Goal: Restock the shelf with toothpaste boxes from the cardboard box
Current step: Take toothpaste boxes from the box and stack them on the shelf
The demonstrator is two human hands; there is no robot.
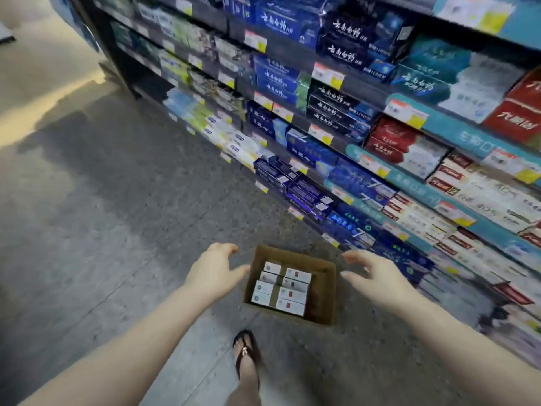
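Note:
An open brown cardboard box (323,291) stands on the floor in front of the shelf. Inside it lie several white toothpaste boxes (282,288), stacked in two columns against its left side. My left hand (215,269) hovers just left of the box, fingers spread, holding nothing. To the right of the box my right hand (377,276) is also spread and empty. Neither hand touches the cardboard. The shelf (380,148) rises to the right, its tiers packed with blue, red and white toothpaste boxes.
A foot in a brown sandal (247,354) stands just below the box. Grey speckled floor (102,215) stretches to the left. Yellow and white price tags (328,76) line the shelf edges.

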